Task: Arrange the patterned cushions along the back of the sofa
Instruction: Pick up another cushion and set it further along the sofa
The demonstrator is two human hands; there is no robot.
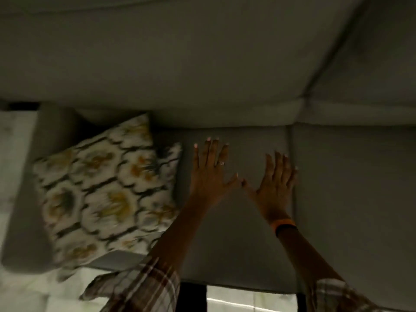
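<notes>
Viewed from above, looking down on a grey sofa [225,70]. Both hands spread flat, palms down, on the seat cushion [236,233]: left hand [210,174] just right of the cushions, right hand [275,188] beside the seam between two seat sections, thumbs nearly touching. Neither grip closed on anything; fingers splayed apart, empty. One patterned cushion [101,188], white with dark lattice and ochre motifs, lying tilted at the left end of the seat, propped partly against the armrest [29,199] and partly toward the backrest, not squared up. A second patterned cushion [172,158] of the same fabric showing only as a corner behind the first, just beside the left hand; extent cannot be told. Plaid sleeves [144,287] pushed up both forearms; orange band [282,224] on the right wrist, ring on the left hand. Image blurred by motion, so fine detail unreliable. Step in hand judged to be smoothing or clearing the open seat area ahead of placement, with arrangement scarcely begun: cushions bunched at one end, remainder of the backrest bare. Next move likely calls for a left-hand reach to the nearer cushion, a grasp at its edge, and setting it upright against the backrest further right. Risk: dragging the front cushion along with the rear one.
</notes>
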